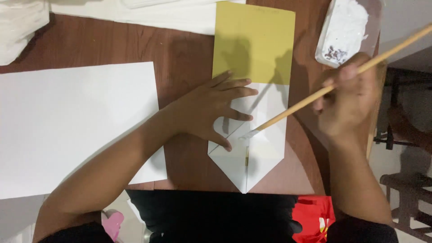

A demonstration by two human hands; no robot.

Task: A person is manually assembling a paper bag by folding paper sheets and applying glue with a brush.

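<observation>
A: Folded paper (250, 135), yellow on one face and white on the other, lying flat near the middle of the brown desk (112, 42). Bottom corners turned in to a point at the near edge, yellow part stretching away toward the far side.

B: And on it?

A: Left hand (211, 110) spread flat, fingers splayed and pressing the white folded part down; gripping nothing. Thumb tip resting on the left diagonal fold.

B: Other side?

A: Right hand (346, 99) curled closed around a long wooden-handled brush (333, 85), held aslant. Brush tip touching the white flap just beside the left thumb, close to the centre seam.

B: Further out?

A: Large white sheet (76, 126) lying flat to the left, the left forearm crossing its lower corner. Clear plastic tray with white paste (344, 29) at the far right corner of the desk, just beyond the right hand. White cloth or paper (148, 13) along the far edge. Red-patterned fabric (315, 216) and dark clothing below the near edge.
</observation>
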